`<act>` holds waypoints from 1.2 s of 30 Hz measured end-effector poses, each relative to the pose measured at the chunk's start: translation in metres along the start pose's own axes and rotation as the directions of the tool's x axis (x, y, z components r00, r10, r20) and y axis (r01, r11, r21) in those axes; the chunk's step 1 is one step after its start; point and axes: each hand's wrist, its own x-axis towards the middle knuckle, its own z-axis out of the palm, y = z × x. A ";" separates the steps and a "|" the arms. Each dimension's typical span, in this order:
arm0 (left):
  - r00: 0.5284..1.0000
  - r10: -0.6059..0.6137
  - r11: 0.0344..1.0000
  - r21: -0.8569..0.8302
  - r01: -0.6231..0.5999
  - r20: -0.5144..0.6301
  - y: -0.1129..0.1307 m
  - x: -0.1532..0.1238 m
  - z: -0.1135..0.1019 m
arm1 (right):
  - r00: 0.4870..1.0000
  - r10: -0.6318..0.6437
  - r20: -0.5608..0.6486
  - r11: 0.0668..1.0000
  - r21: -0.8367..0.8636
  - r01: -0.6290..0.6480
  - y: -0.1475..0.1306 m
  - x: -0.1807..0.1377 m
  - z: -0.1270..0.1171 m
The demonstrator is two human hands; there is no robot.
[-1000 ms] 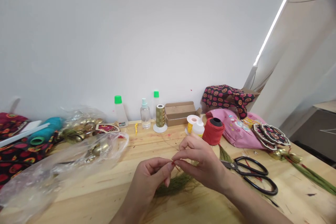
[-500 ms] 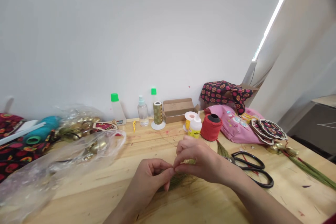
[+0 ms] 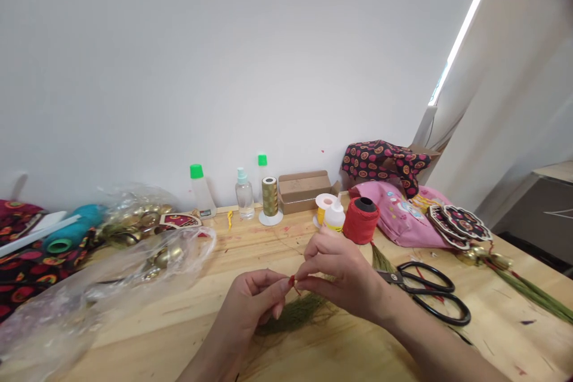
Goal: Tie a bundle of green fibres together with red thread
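My left hand (image 3: 253, 301) is closed, its thumb and forefinger pinching a small bit of red thread (image 3: 292, 281). Fingertips of my right hand (image 3: 342, 271) meet it from the other side, also pinched on the thread, with a thin strand hanging below. Just beneath both hands a loose bundle of olive-green threads (image 3: 295, 315) lies on the wooden table (image 3: 147, 328); whether the red thread is joined to it I cannot tell. Black-handled scissors (image 3: 425, 286) rest to the right of my right hand, near a green tassel (image 3: 380, 258).
Behind my hands stand a red thread cone (image 3: 361, 221), a glue bottle (image 3: 334, 215), a gold thread spool (image 3: 270, 197) and a cardboard box (image 3: 304, 191). Plastic bags with brass bells (image 3: 168, 253) cover the left. At right are a pink bag (image 3: 398, 215) and ornaments with tassels (image 3: 465, 224).
My hands have parted slightly at the fingertips, so the red thread between them now shows. More of the green bundle is visible below. The view has tilted up slightly.
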 end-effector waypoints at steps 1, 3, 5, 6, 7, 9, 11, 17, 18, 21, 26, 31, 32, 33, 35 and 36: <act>1.000 0.002 1.000 -0.005 -0.002 -0.001 0.000 0.000 0.000 | 1.000 -0.019 0.007 0.999 -0.029 0.019 0.000 -0.001 0.001; 1.000 0.001 1.000 -0.009 -0.001 0.002 0.000 0.000 0.000 | 0.999 -0.047 0.017 0.996 -0.075 0.048 0.000 -0.001 0.003; 1.000 -0.011 1.000 0.000 0.011 0.008 0.001 0.000 0.001 | 0.998 -0.059 0.020 0.993 -0.101 0.061 0.000 -0.002 0.004; 1.000 -0.015 1.000 0.006 0.015 0.008 0.001 0.000 0.001 | 0.998 -0.063 0.022 0.992 -0.108 0.065 0.000 -0.001 0.004; 1.000 -0.016 1.000 0.014 0.016 0.004 0.002 0.000 0.002 | 0.997 -0.068 0.029 0.991 -0.111 0.071 0.000 -0.001 0.004; 1.000 -0.007 0.999 0.031 0.008 -0.012 0.003 0.000 0.003 | 0.996 -0.080 0.047 0.990 -0.115 0.085 -0.001 0.000 0.003; 1.000 0.008 0.999 0.051 -0.007 -0.017 0.003 -0.001 0.004 | 0.993 -0.091 0.071 0.988 -0.120 0.099 -0.002 0.001 0.002; 1.000 0.011 0.991 0.133 -0.015 0.029 0.005 -0.003 0.002 | 0.990 -0.082 0.117 0.985 -0.144 0.098 -0.001 0.002 0.002; 0.999 0.007 0.990 0.137 -0.011 0.035 0.005 -0.003 0.002 | 0.989 -0.086 0.123 0.984 -0.148 0.104 0.000 0.001 0.002; 0.999 0.010 0.990 0.144 -0.015 0.036 0.006 -0.003 0.001 | 0.980 -0.090 0.176 0.976 -0.180 0.122 0.000 0.000 0.005; 0.999 0.050 0.991 0.127 -0.049 -0.009 0.005 -0.003 0.003 | 0.966 -0.016 0.257 0.959 -0.271 0.088 -0.003 0.000 0.009; 0.999 0.012 0.998 -0.066 -0.015 -0.045 0.004 -0.006 0.007 | 0.980 0.035 0.194 0.986 -0.168 -0.002 -0.008 0.000 0.012; 1.000 -0.005 0.992 -0.126 0.002 -0.026 0.004 -0.006 0.008 | 0.986 0.031 0.165 0.990 -0.138 -0.008 -0.009 -0.001 0.013; 1.000 -0.023 0.983 -0.182 0.022 -0.002 0.004 -0.006 0.008 | 0.991 0.024 0.132 0.994 -0.111 -0.010 -0.009 -0.001 0.014; 0.998 -0.047 0.961 -0.270 0.053 0.029 0.005 -0.007 0.008 | 0.997 0.013 0.074 0.998 -0.065 -0.008 -0.010 -0.001 0.015; 0.998 -0.052 0.953 -0.296 0.059 0.031 0.005 -0.007 0.008 | 0.999 0.011 0.053 0.999 -0.044 -0.009 -0.010 -0.001 0.015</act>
